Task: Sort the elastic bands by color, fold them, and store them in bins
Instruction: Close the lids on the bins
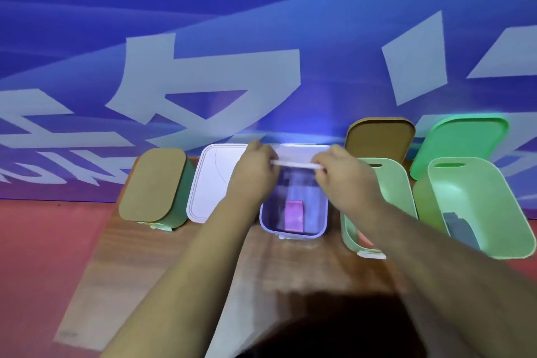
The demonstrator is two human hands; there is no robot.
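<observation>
Band [293, 165], white, blurred, pinched between left hand [255, 173] and right hand [345, 176], fingertips hidden

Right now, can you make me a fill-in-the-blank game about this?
The left hand and right hand hold a white band over a bin coloured ____.
Inside it lies a folded band coloured ____.
The closed bin on the far left has a lid coloured ____.
Missing words: purple, pink, brown.
</observation>
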